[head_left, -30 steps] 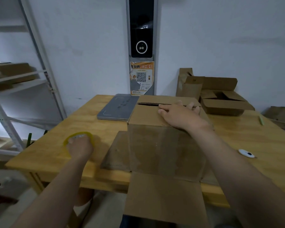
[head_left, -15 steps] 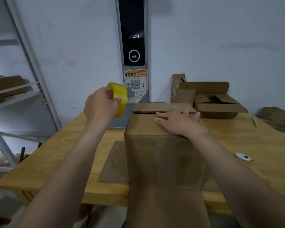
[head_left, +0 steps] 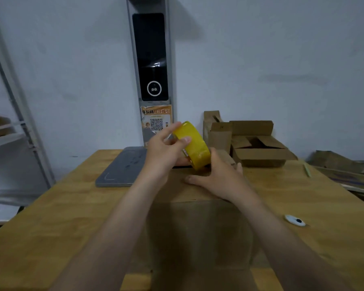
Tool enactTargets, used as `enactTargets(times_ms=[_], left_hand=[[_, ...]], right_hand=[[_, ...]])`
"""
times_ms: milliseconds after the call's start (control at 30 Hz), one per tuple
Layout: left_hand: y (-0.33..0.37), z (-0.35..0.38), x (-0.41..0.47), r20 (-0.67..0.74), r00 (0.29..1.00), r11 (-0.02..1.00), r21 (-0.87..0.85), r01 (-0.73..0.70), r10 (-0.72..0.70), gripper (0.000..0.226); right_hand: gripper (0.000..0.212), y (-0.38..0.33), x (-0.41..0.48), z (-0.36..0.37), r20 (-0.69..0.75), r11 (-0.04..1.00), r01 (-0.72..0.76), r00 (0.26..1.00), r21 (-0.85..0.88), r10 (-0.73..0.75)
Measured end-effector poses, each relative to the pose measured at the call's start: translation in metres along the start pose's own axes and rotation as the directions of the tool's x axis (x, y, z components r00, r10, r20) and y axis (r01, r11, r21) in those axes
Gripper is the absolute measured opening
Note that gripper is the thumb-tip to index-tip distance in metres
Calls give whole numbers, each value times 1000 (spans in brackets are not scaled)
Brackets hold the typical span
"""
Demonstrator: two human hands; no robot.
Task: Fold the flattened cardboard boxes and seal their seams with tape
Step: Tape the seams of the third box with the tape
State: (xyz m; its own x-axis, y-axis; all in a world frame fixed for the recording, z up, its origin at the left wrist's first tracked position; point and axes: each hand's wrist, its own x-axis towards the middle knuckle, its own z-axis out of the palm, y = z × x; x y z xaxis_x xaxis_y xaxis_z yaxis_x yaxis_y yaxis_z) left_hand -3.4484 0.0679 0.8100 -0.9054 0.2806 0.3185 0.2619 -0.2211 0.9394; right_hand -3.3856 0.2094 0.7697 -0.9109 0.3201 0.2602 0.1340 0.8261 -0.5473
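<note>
I see the tape roll (head_left: pixel 192 143), yellow, held on edge above the far side of the cardboard box (head_left: pixel 198 227). Its outer band faces me and runs from upper left down to lower right. Its bore axis lies roughly left to right, with the open side turned toward the left hand (head_left: pixel 164 150).

The left hand grips the roll from the left. The thumb lies across the outer band, one finger extends up past the rim, and the remaining fingers are hidden behind the roll.

The right hand (head_left: pixel 216 175) lies palm down on the closed top of the box with its fingers spread and straight. It sits just right of and below the roll. I cannot tell whether it touches the roll's lower edge.

The box stands upright on the wooden table (head_left: pixel 51 227), with one side face toward me.

On the table:
- A grey panel (head_left: pixel 122 166) lies flat to the left of the box.
- A small white object (head_left: pixel 294 221) lies to its right.
- Open cartons (head_left: pixel 259 148) stand at the far right, against the wall (head_left: pixel 261 49).
</note>
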Motion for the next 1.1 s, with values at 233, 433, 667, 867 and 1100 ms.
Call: enactTargets(times_ms=[233,433,667,867,1100], left_hand=[[-25,-6,9,-65,997,998,43,-38,41,39],[-40,-13,17,-13,994,987,119,-107,109,47],[-46,-23,26,-4,997,997,-8,74,-74,49],[-45,-21,24,-77,991,994,1,108,-107,24],[-51,-27,27,-147,982,981,-168,92,-118,39]], right_hand=[[53,6,10,2,-35,996,27,999,85,-24],[44,9,12,1,-69,995,80,995,62,-76],[48,4,28,-9,-26,961,160,987,227,-158],[26,-24,40,-41,-102,904,232,973,359,-209],[36,-42,50,-42,-3,905,187,980,381,-201]])
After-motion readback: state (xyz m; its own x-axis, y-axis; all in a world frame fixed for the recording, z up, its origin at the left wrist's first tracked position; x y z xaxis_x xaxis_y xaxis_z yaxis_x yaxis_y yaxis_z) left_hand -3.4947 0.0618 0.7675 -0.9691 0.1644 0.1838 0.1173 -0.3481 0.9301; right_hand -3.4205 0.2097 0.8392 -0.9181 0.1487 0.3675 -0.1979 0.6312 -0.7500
